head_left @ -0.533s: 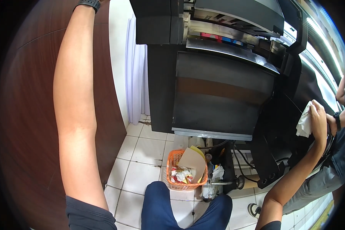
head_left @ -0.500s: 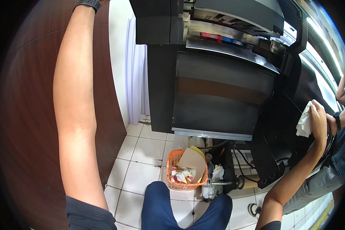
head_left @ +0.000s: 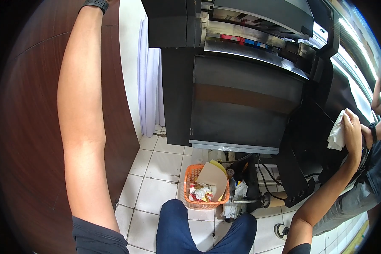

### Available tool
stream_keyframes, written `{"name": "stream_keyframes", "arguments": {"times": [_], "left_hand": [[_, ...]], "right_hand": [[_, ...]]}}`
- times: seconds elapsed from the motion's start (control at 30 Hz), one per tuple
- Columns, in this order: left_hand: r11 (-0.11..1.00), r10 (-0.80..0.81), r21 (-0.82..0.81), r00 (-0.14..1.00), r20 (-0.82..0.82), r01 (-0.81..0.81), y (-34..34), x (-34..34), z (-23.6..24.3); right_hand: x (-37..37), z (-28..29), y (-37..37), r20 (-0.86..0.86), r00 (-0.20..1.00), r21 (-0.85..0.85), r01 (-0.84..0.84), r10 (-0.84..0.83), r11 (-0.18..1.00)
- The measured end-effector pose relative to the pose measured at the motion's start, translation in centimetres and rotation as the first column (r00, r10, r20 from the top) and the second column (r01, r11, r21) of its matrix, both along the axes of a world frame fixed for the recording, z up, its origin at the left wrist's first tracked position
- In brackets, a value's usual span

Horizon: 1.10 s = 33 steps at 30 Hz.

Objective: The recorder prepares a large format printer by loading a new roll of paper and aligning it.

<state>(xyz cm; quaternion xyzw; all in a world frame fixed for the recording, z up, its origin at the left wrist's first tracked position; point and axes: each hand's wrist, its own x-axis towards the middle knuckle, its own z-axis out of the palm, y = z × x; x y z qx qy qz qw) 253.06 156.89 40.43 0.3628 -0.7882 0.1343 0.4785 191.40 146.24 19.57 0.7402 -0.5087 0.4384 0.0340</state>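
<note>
My right hand [head_left: 352,131] is closed on a crumpled white tissue [head_left: 336,136], held up beside the dark right side of a large black machine [head_left: 246,120]. The tissue hangs down from my fingertips. My left arm [head_left: 82,114] stretches far up along a dark wood panel [head_left: 34,106], with a black watch [head_left: 96,5] on its wrist. Past the watch only a sliver of my left hand shows at the top edge. Its fingers are out of the picture, so whatever it touches is hidden.
An orange basket [head_left: 203,205] with crumpled paper and cardboard stands on the white tiled floor [head_left: 158,167] before my knees. Cables [head_left: 269,178] and a metal rod lie under the machine. Another person [head_left: 340,213] stands close at the right. A pale curtain [head_left: 148,84] hangs behind.
The view has shifted very slightly. My left wrist sits a little further left and higher at the top edge; my right hand still holds the tissue in nearly the same place.
</note>
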Motion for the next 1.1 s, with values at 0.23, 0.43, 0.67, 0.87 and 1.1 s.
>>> {"name": "stream_keyframes", "arguments": {"times": [0.23,0.43,0.67,0.87,1.1], "left_hand": [[1.000,-0.003,0.007,1.000,-0.007,0.003,0.1,-0.1,0.1],[0.998,0.050,-0.025,0.999,-0.010,-0.050,0.1,0.0,-0.1],[1.000,0.020,0.001,1.000,0.001,-0.020,0.2,0.1,0.1],[1.000,0.028,-0.012,0.999,-0.040,-0.028,0.0,-0.2,-0.3],[0.956,-0.219,0.088,0.884,-0.413,0.279,-0.3,1.4,1.0]], "right_hand": [[0.1,-0.3,-0.2,-0.002,1.000,-0.131,-0.006,0.006,0.991],[0.3,-0.1,0.1,-0.018,0.999,-0.053,-0.028,0.027,0.998],[0.5,0.0,0.2,0.015,0.999,-0.041,-0.029,0.030,0.999],[-0.3,-0.2,-0.4,-0.021,0.999,-0.058,-0.050,0.049,0.997],[0.8,-0.5,-1.7,-0.012,0.996,-0.053,-0.086,0.086,0.995]]}}
